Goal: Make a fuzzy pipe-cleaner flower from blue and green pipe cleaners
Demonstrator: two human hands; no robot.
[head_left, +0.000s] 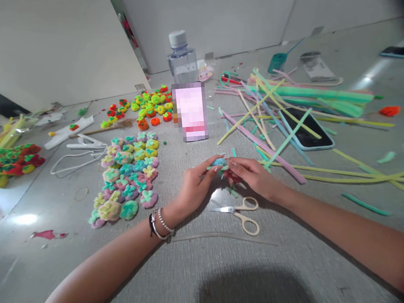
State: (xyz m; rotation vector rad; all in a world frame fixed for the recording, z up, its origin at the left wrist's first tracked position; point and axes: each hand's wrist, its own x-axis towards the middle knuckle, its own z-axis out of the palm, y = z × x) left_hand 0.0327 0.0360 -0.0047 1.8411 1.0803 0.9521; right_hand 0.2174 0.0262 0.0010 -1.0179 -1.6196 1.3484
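Observation:
Near the middle of the table, my left hand (196,183) pinches a small blue fuzzy pipe-cleaner piece (218,162) with some green at its lower edge. My right hand (251,174) meets it from the other side, thumb and finger closed on the same piece; its exact shape is partly hidden by my fingers. Just below my hands lie scissors (240,212) with cream handles, blades pointing left. Left of my left hand stand rows of finished pastel pipe-cleaner pieces (125,176) with green or yellow flower-like tops.
Loose pipe cleaners (276,117) spread over the right side, some across a dark-screened phone (307,129). A lit phone (191,110) stands before a clear bottle (183,62). Red and yellow pieces (152,104) sit at the back; more (12,164) lie far left. A white cable (76,154) lies nearby.

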